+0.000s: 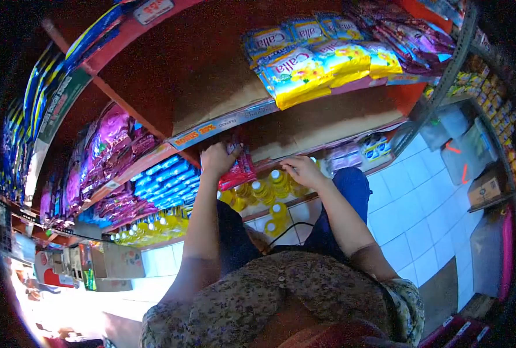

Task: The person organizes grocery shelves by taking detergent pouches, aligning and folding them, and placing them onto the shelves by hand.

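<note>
On a lower shelf, red packets (238, 171) lie in a small stack at the front edge. My left hand (218, 158) is at these packets, fingers apart, with the thumb against their upper part; whether it grips one is hard to see. Further right, my right hand (303, 171) is at the shelf's front edge (269, 161), with its fingers bent together; anything between them is too small to make out. Blue packets (168, 181) are stacked left of my left hand.
Yellow bottles with white caps (262, 191) stand below the shelf edge. Yellow and blue Calla packets (304, 68) lie on the shelf above. Purple packets (110, 136) fill the left section. A cardboard box (485, 190) sits at the right, beside the tiled floor (411, 214).
</note>
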Tool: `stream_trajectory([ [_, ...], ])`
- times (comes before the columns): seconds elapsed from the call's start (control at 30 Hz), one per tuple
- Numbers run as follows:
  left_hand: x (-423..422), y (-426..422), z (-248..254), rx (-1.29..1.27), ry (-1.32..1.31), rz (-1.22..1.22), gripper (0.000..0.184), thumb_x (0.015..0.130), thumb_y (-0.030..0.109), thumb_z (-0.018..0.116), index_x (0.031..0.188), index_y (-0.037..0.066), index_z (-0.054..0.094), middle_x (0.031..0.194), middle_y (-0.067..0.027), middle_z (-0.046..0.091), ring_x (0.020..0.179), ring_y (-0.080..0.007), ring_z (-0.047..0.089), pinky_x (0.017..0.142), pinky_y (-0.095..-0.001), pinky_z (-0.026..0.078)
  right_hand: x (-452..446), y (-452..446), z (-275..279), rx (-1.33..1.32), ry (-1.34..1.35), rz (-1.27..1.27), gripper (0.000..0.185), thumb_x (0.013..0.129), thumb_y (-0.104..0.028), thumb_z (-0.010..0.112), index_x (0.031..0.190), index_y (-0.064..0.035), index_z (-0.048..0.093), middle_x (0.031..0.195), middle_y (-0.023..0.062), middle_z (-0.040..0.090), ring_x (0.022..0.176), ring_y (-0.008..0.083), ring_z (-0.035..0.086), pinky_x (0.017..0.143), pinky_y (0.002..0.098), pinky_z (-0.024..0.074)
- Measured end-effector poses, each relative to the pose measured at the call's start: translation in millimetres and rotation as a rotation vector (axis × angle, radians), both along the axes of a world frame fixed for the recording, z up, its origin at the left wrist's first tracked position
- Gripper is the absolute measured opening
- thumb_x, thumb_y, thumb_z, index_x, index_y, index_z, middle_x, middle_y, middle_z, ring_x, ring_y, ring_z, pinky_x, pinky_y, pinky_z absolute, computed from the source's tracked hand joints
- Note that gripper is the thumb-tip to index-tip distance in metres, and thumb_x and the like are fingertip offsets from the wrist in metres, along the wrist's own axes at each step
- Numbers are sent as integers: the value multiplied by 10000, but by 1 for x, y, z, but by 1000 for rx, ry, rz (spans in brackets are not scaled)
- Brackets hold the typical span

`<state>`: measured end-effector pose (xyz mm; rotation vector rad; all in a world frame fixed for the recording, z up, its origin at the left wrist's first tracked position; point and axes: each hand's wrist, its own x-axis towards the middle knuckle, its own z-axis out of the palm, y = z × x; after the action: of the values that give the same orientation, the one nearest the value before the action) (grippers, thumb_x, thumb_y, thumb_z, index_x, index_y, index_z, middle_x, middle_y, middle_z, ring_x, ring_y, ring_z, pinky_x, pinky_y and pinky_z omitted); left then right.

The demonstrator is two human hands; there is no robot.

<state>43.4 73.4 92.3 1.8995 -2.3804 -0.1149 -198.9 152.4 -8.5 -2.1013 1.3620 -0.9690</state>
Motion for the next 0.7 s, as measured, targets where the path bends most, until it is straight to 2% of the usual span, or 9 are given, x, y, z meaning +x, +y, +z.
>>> stream_trajectory([
  [0.07,6,-3,-8,-40,24,-12,604,756,579,470,1116,100,542,938,-211,607,908,-344,578,863,-526,371,2,3,18,-527,-122,-188,93,724,-76,594,815,-67,614,788,119,613,723,300,596,651,389,478],
  [0.1,6,1,-6,-66,16,-11,594,756,571,476,1111,100,547,940,-212,606,910,-344,577,863,-520,373,1,8,41,-697,-112,-260,160,676,-34,602,832,-70,594,773,97,606,678,289,584,619,380,475],
  [0.23,8,7,-3,-77,38,15,563,752,547,492,1045,74,583,940,-219,605,909,-345,578,860,-504,382,-21,1,122,-1075,186,-469,377,678,-53,610,1041,-105,521,1074,95,532,954,299,520,784,409,416],
  [0.3,9,9,-4,-84,60,-9,554,750,538,500,1009,58,595,934,-217,606,905,-344,579,858,-497,384,-27,4,162,-1065,416,-515,558,642,-68,677,1154,-136,467,1196,109,438,1086,289,434,863,431,367],
  [0.33,10,9,-3,-97,80,-22,546,748,529,507,973,41,606,928,-216,608,901,-342,580,857,-489,386,-31,1,179,-1069,424,-519,558,642,-68,677,1154,-136,467,1196,109,438,1086,289,434,863,431,367],
  [0.4,15,1,-15,-147,76,-33,570,745,561,494,963,46,598,897,-205,612,876,-341,583,818,-479,399,-37,-10,206,-865,757,-369,683,640,-192,703,1247,-197,390,1213,108,425,1108,313,407,882,465,335],
  [0.5,17,1,-17,-199,79,-46,573,745,567,498,971,49,586,874,-189,617,851,-341,586,783,-464,416,-43,-31,221,-853,932,-306,768,585,-246,740,1266,-220,384,1234,109,406,1135,293,396,902,438,349],
  [0.67,19,16,-12,-297,282,-100,433,728,419,589,949,48,615,903,-191,618,854,-308,598,795,-433,427,-51,-43,235,-748,903,-157,765,587,-261,731,1266,-201,385,1208,122,457,1037,311,494,794,424,438],
  [0.7,18,20,-10,-264,479,-168,395,723,358,616,953,38,607,891,-183,621,825,-294,607,751,-400,449,-51,-43,238,-716,834,-112,775,573,-266,737,1265,-195,394,1205,123,477,994,309,534,768,410,463],
])
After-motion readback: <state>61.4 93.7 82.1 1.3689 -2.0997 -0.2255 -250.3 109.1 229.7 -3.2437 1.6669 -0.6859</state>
